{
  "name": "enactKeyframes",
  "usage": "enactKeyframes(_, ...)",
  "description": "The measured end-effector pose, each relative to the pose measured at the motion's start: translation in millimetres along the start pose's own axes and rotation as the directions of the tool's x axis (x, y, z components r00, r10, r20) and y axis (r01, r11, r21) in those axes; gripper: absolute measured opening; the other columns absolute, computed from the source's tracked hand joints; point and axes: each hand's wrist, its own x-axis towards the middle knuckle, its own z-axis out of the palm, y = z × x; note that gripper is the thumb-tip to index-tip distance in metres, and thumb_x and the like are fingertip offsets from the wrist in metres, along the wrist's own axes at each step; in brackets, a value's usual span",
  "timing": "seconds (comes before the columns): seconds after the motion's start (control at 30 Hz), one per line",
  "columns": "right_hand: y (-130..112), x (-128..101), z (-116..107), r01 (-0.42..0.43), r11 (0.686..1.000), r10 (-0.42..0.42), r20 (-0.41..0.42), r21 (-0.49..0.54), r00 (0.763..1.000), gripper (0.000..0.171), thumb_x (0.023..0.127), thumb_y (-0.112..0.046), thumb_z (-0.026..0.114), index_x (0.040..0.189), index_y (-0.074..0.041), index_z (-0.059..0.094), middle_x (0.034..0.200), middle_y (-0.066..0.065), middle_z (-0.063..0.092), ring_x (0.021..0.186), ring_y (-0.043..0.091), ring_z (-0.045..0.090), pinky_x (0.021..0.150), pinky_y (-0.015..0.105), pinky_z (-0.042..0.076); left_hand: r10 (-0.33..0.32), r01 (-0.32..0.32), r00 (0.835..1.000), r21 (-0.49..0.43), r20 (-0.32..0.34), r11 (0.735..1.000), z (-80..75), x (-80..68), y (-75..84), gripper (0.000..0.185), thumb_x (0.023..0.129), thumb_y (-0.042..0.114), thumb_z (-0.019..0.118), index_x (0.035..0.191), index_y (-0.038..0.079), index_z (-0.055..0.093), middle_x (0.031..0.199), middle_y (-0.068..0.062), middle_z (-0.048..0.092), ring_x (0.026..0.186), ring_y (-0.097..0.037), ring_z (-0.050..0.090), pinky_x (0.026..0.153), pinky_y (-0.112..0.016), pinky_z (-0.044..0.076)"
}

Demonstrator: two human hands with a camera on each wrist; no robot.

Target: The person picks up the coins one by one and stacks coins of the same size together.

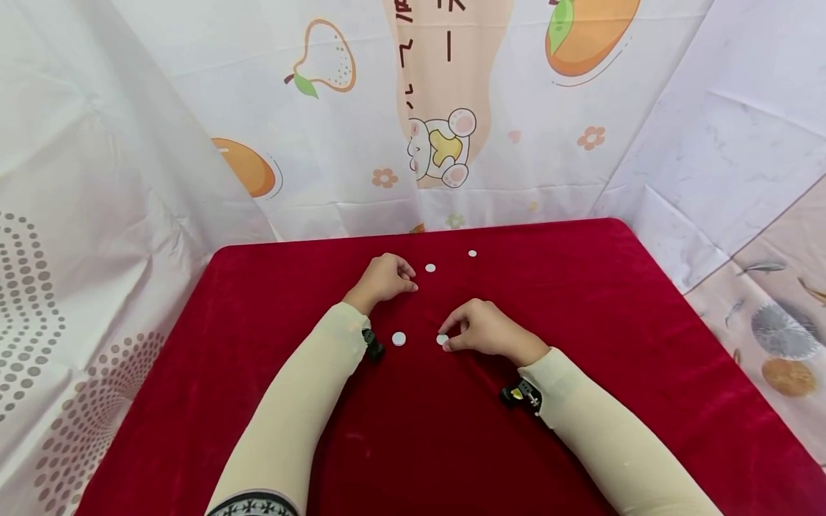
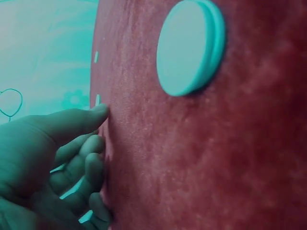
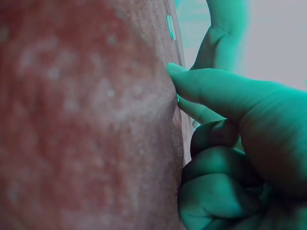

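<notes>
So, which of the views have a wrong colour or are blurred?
Head view: even light, natural colour, sharp; red cloth and white discs clear. Left wrist view: teal cast; the left hand soft, the near disc sharper. Right wrist view: same cast; cloth very blurred, the right hand soft.

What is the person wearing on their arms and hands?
Long cream sleeves cover both arms down to the wrists. The left sleeve has a black-and-white patterned band near its top. A small black camera is strapped at each wrist. The left hand and right hand are bare.
</notes>
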Motion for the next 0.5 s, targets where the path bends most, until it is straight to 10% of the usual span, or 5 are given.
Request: enactKeyframes(0.5, -0.3, -0.8, -1.2, 0.003, 1.000, -0.004, 0.015, 0.017, 1.000, 0.017, 0.082, -0.021, 0.088, 0.098, -0.026, 0.083, 0.059, 0.000, 0.063, 0.050, 0.011, 0.050, 0.053, 0.026, 0.042, -0.083, 0.083, 0.996, 0.019, -0.022, 0.996, -0.7, 23.9, 6.9, 0.019, 0.087, 0.028, 0.085, 0.102, 0.017, 0.080, 0.101, 0.000, 0.073, 0.098, -0.022, 0.062, 0.090, -0.043, 0.053)
